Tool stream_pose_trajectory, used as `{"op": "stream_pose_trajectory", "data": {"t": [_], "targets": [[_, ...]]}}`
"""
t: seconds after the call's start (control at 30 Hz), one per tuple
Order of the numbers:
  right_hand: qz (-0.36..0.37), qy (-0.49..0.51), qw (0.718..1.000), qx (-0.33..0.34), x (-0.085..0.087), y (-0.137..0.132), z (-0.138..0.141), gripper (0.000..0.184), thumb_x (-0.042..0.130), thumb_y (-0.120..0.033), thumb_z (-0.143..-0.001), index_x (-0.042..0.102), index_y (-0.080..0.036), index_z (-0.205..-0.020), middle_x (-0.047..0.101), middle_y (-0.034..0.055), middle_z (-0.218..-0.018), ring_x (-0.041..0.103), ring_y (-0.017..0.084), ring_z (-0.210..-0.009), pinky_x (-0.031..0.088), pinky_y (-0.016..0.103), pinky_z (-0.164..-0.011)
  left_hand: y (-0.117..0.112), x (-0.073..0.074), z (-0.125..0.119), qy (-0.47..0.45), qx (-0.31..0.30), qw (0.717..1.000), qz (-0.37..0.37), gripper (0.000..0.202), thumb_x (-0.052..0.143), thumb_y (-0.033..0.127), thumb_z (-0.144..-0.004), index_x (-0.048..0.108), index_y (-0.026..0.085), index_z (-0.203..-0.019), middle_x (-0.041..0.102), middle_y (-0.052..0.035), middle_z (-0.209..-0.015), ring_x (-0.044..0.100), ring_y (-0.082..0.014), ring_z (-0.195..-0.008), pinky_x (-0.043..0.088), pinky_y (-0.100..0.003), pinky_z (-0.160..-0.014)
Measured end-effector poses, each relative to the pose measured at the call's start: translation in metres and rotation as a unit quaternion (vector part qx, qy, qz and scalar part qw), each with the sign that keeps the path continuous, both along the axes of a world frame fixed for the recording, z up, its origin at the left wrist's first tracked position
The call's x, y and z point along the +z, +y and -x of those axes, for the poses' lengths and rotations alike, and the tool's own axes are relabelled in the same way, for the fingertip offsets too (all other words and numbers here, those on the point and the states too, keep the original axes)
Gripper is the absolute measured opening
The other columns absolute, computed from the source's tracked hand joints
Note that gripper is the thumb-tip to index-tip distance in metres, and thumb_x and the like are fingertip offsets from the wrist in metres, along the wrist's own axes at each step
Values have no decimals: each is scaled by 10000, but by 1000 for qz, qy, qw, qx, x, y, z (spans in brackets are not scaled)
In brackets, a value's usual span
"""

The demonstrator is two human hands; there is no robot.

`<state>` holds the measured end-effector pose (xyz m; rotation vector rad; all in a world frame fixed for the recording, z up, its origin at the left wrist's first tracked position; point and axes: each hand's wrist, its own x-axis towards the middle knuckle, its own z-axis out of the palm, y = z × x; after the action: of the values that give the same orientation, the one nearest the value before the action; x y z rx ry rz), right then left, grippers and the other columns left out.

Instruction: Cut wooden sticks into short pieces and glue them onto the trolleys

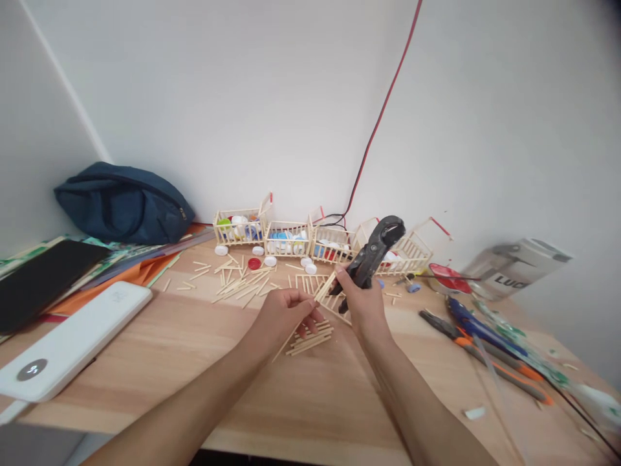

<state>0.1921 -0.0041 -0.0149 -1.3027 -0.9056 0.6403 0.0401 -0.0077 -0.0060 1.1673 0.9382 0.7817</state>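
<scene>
My left hand (288, 312) is closed with its fingertips around thin wooden sticks (326, 287), which slant up toward my right hand. My right hand (363, 303) grips a black hand cutter (371, 255) with a rounded, hooked head pointing up and away. Its fingertips also touch the upper end of the sticks. Beneath the hands lie a small bundle of cut sticks (310, 342) and a flat, ladder-like stick panel (310, 283), partly hidden by my hands. Loose short sticks (242, 283) are scattered to the left.
Stick-built carts (288, 239) holding bottle caps line the wall. A blue bag (126, 204), black phone-like slab (48, 275) and white power bank (77, 340) are left. Orange-handled pliers (485, 353), a blue-handled tool (480, 327), a red bowl (449, 278) and a bag (521, 268) are right.
</scene>
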Motion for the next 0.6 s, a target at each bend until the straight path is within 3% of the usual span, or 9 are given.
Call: {"op": "stream_pose_trajectory", "data": {"t": [0.27, 0.47, 0.6], "targets": [[-14, -16, 999, -32, -4, 3, 5, 324, 685, -488, -714, 620, -176, -774, 553, -21, -592, 500, 131, -521, 436, 257, -497, -4, 1, -2, 84, 24, 993, -78, 146, 572, 223, -788, 638, 140, -688, 615, 19, -510, 438, -50, -327, 325, -173, -341], [-31, 7, 999, -36, -4, 3, 9, 314, 687, -465, -726, 615, -166, -794, 548, -19, -614, 509, 124, -556, 424, 243, -517, 1, -5, -6, 18, 28, 999, -33, 123, 562, 200, -771, 582, 140, -666, 651, -5, -593, 523, -76, -405, 363, -174, -345], [-41, 12, 998, -40, -4, 3, 13, 309, 692, -461, -719, 612, -170, -783, 551, -22, -624, 507, 121, -564, 422, 242, -527, 2, -5, -7, 18, 39, 999, -26, 124, 572, 199, -765, 573, 142, -655, 615, 17, -538, 480, -63, -369, 342, -171, -336]]}}
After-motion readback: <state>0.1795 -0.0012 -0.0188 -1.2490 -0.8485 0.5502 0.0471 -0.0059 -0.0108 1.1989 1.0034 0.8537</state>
